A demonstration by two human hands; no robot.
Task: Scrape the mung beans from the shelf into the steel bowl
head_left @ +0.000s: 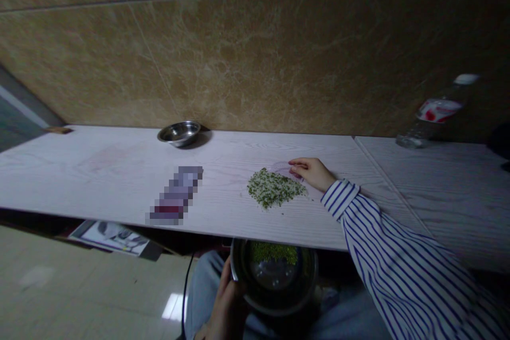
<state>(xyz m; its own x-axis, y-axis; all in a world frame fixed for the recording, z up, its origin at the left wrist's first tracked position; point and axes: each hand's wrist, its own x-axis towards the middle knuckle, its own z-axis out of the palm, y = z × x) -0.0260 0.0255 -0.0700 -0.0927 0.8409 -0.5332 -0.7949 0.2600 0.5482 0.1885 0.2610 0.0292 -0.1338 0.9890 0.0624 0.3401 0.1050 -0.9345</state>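
On the pale wood-grain table (pixel 227 196) lies a spread pile of green beans mixed with white grains (pixel 274 189). My right hand (pixel 314 172), in a blue-striped sleeve, is at the pile's far right edge. Its fingers are pinched on a clear piece with a curved rim (pixel 282 166), which stands at the back of the pile; its exact kind is hard to make out. Below the table's front edge, my left hand (pixel 231 297) grips the left rim of a metal bowl (pixel 274 308). Green beans (pixel 274 253) and a few white grains are inside that bowl.
A small steel bowl (pixel 179 134) sits near the wall at the back left. Left of the pile is a blurred-out flat object (pixel 177 194). A clear bottle with a white cap (pixel 438 111) stands at the back right. Under the table's left side is an open drawer (pixel 115 236).
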